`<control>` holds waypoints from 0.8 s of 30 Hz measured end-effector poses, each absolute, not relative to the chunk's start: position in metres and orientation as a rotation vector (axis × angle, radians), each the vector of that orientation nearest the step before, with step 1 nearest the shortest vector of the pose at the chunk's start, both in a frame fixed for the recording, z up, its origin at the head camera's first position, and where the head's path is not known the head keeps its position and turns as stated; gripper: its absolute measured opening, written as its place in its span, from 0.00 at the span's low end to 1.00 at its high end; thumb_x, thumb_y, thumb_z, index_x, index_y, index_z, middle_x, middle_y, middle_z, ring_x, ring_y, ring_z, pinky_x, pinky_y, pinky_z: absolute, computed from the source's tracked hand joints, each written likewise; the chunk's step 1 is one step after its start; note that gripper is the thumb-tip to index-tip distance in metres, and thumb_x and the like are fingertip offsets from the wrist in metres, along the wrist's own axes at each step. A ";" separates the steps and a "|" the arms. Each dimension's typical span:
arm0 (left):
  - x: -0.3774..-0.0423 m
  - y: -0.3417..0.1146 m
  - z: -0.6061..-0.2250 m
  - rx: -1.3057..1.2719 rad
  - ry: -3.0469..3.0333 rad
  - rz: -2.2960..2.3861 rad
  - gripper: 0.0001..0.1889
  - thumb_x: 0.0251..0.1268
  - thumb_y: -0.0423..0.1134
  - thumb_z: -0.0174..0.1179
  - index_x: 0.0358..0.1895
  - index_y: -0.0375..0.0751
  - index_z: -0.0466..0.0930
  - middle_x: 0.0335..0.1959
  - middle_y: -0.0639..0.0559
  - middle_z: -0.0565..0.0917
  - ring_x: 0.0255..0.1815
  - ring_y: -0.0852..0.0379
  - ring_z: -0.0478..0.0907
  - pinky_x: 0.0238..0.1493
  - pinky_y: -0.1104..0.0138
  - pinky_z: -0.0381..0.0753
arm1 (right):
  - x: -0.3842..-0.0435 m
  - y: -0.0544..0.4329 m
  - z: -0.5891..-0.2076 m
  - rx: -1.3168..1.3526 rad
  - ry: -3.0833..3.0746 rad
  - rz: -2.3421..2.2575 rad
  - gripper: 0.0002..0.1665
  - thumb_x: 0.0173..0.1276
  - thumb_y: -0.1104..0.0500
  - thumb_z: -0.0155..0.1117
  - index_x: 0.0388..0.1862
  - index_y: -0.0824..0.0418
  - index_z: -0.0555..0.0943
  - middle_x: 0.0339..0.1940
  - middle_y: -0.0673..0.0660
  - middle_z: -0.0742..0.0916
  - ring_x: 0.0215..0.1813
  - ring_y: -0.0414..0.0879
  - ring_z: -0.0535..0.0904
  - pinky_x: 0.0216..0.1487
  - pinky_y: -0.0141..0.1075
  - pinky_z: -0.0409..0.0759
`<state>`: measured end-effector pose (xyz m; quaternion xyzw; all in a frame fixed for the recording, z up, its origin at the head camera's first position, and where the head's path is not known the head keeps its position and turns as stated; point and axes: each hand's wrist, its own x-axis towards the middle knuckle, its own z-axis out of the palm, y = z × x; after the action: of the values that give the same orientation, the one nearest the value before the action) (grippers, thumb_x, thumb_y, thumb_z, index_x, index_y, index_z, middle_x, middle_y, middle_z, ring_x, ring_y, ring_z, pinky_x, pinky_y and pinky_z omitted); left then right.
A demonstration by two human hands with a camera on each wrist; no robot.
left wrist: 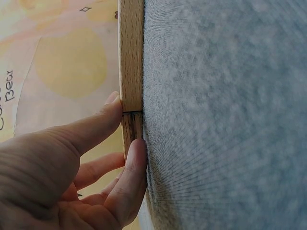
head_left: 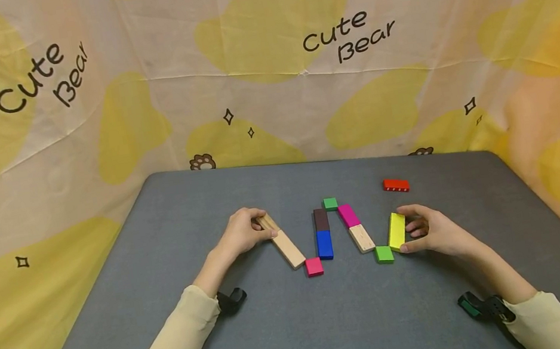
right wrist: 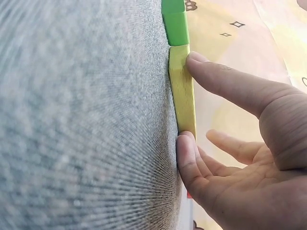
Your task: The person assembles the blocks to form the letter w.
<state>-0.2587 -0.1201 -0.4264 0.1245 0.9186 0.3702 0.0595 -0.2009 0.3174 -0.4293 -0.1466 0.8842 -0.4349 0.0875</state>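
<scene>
My left hand pinches a short natural-wood block lying on the table. In the left wrist view, the thumb sits at the seam between this block and a longer plain wooden block. A pink block lies at that longer block's near end. On the right, a yellow block is held by its two ends between thumb and forefinger of my right hand. A green block stands right at the yellow block's near end, by the thumb.
Between the hands, a brown block, blue block, second green block, magenta block and another wooden block continue the zigzag line. A red block lies apart, farther back on the grey table.
</scene>
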 end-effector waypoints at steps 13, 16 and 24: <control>-0.258 -0.122 -0.429 0.386 2.794 1.121 0.33 0.56 0.43 0.75 0.63 0.31 0.76 0.54 0.38 0.76 0.41 0.53 0.78 0.40 0.64 0.79 | -0.202 0.317 -0.428 -0.416 2.608 -1.289 0.51 0.54 0.57 0.81 0.71 0.69 0.64 0.64 0.66 0.73 0.53 0.58 0.75 0.49 0.33 0.78; -0.258 -0.122 -0.429 0.393 2.790 1.125 0.33 0.56 0.43 0.74 0.63 0.31 0.76 0.54 0.37 0.76 0.42 0.53 0.78 0.40 0.64 0.79 | -0.202 0.319 -0.427 -0.402 2.593 -1.312 0.50 0.56 0.57 0.79 0.71 0.70 0.63 0.66 0.68 0.71 0.54 0.59 0.76 0.48 0.33 0.79; -0.258 -0.121 -0.428 0.408 2.785 1.133 0.33 0.56 0.42 0.74 0.63 0.30 0.76 0.54 0.37 0.76 0.42 0.53 0.78 0.39 0.64 0.79 | -0.199 0.326 -0.422 -0.347 2.601 -1.320 0.46 0.63 0.52 0.74 0.72 0.67 0.63 0.68 0.67 0.70 0.55 0.57 0.77 0.47 0.33 0.78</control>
<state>-0.2578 -0.1209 -0.4276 0.1343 0.9166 0.3728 0.0539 -0.1990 0.3263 -0.4217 -0.1174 0.8810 -0.4469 0.1019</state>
